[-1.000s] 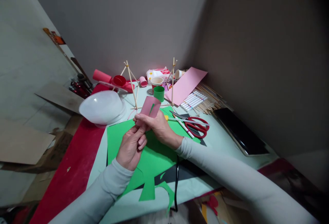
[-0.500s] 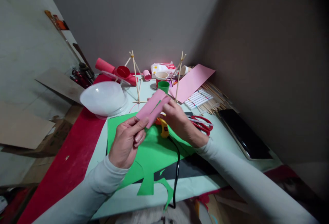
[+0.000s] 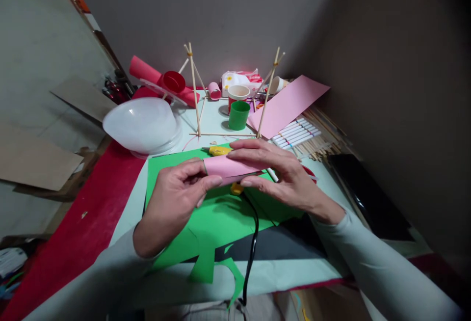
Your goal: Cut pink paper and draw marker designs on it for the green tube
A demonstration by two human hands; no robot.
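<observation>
Above the green paper sheet (image 3: 176,232), a curled strip of pink paper (image 3: 230,166) is held between my two hands. My left hand (image 3: 174,198) pinches its left end between thumb and fingers. Around its right part, my right hand (image 3: 283,171) has the fingers on top and the thumb below. Just behind the strip lies a yellow-handled cutter (image 3: 218,151). Beneath the strip is another yellow tool (image 3: 237,188), mostly hidden, with a black cord (image 3: 253,247) running toward the table's front edge.
Behind stand a frame of thin sticks (image 3: 194,90), a green cup (image 3: 239,116) and a paper cup (image 3: 238,93). White plastic bowls (image 3: 142,124) sit left. Markers (image 3: 296,134), a pink sheet (image 3: 290,105) and a black tablet (image 3: 368,198) lie right. Green scraps (image 3: 204,264) lie in front.
The pink strip has gone from a tilted, folded loop to a nearly level curl. My right hand has moved right and wrapped round its end. The view has shifted slightly, uncovering the green cup.
</observation>
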